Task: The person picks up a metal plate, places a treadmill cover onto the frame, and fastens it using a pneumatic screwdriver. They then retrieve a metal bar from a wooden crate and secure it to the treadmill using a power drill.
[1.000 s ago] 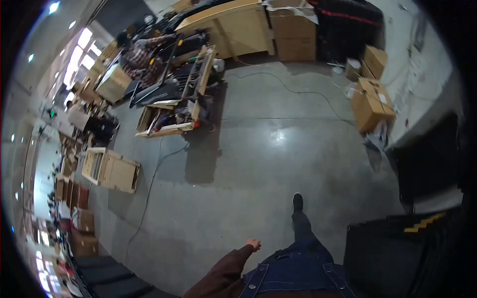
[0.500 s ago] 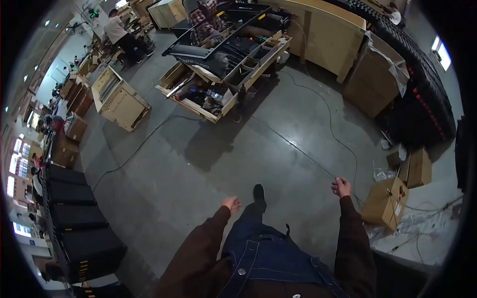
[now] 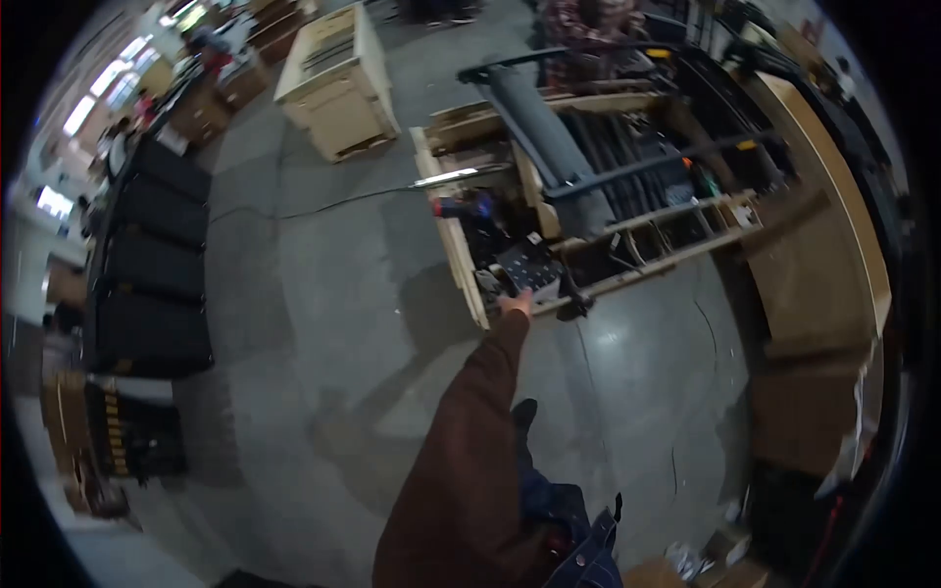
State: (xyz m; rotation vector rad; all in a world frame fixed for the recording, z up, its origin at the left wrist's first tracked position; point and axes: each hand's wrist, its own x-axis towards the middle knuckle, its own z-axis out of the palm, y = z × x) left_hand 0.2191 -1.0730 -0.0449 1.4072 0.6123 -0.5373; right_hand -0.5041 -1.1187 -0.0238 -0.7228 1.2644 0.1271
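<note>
Thrust forward since half a second ago, from beside the thigh to full stretch: left hand [image 3: 515, 302], with brown sleeve [image 3: 470, 441] trailing back toward 6 o'clock. Fingertips at, or just short of, the lower edge of a dark panel [image 3: 530, 265]; too blurred to tell whether clasping it or only brushing it. Panel lying at the near end of a wooden cart [image 3: 453, 257], at 12 o'clock from the hand. Farther along the cart, at 12 to 1 o'clock, a grey roll [image 3: 549, 137]. At 11 o'clock, well apart, a pale cabinet [image 3: 338, 88]. At 9 o'clock, black cases [image 3: 147, 255]. Right hand out of sight.
</note>
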